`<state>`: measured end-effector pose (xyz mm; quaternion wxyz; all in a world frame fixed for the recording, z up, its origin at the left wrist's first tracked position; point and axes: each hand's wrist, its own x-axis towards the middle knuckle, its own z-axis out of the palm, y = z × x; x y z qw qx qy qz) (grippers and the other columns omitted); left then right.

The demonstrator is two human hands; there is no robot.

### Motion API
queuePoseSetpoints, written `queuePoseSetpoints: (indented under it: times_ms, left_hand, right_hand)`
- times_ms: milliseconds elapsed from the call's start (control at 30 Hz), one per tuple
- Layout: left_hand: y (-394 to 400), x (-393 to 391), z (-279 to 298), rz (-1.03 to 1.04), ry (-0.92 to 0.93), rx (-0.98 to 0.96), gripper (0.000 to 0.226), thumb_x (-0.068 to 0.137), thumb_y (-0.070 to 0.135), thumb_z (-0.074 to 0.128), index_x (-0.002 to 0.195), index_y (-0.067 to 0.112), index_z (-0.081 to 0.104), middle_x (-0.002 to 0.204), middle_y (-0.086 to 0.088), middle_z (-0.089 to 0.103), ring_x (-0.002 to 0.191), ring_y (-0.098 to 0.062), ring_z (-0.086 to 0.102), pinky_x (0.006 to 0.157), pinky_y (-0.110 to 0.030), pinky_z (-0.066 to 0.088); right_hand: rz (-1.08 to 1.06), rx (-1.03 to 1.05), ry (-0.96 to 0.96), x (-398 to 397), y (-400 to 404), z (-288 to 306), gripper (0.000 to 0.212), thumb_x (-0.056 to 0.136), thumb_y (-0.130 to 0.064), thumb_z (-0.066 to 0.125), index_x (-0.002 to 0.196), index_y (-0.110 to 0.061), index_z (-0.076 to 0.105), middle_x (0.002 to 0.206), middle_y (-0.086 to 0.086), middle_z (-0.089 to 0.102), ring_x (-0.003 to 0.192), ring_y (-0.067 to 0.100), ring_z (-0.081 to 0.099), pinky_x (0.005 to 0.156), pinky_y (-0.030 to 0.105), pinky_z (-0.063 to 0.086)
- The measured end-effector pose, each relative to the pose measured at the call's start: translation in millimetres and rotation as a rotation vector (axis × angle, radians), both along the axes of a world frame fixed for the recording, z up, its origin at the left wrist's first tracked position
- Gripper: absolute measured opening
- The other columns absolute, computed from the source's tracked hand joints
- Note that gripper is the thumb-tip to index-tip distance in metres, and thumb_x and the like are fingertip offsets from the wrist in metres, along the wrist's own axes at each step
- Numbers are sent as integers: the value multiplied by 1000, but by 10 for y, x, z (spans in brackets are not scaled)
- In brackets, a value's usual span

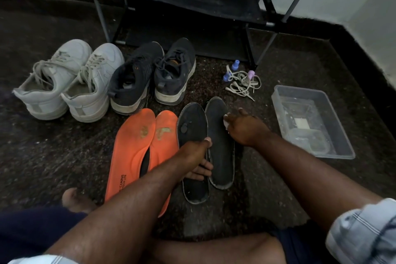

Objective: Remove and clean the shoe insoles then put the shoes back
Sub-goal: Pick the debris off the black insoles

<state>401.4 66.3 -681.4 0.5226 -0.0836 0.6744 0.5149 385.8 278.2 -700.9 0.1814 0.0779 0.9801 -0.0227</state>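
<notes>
while my left hand (196,156) pins the dark insoles (220,146) flat on the floor beside the orange ones (137,148), my right hand (244,127), pinching a small white cloth (226,123), should wipe heel-ward in firm strokes.

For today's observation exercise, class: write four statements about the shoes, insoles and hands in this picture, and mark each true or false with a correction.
1. Two orange insoles lie on the floor. True.
2. The left hand holds a dark insole. True.
3. The right hand rests inside the clear plastic tub. False: it presses a small white cloth onto the other dark insole.
4. The white sneakers stand on the rack. False: they stand on the floor.
</notes>
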Motion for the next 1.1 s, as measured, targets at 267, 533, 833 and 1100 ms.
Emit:
queuePoseSetpoints:
  times_ms: [267,533,833,1100]
  left_hand:
    - [0,-15,-24,19,-14,-10,54,101,58,36,145,29,42,102,-17,71,100,-33,71,93,-45,55]
    - [-25,-3,20,10,6,-4,51,102,56,36,143,28,46,106,-17,71,97,-31,72,90,-44,57]
    - [-18,-1,2,9,-1,-4,54,102,57,35,146,27,42,103,-17,71,94,-29,72,87,-42,57]
    - [-13,6,14,20,1,-11,52,101,57,36,144,27,44,103,-17,71,96,-31,71,92,-44,56]
  right_hand:
    - [-14,-68,-44,-400,-89,55,52,103,-34,24,153,-20,21,162,-3,16,149,32,9,117,56,19]
    - [-10,-76,-95,294,-176,159,50,101,-34,32,149,-18,31,155,18,31,143,34,30,113,43,34]
    - [122,36,-97,474,-204,204,56,102,-33,27,155,-16,16,163,2,13,150,22,12,116,54,23]
    - [134,-25,-192,687,-236,235,56,102,-33,24,155,-17,14,163,1,13,150,21,9,117,50,24]
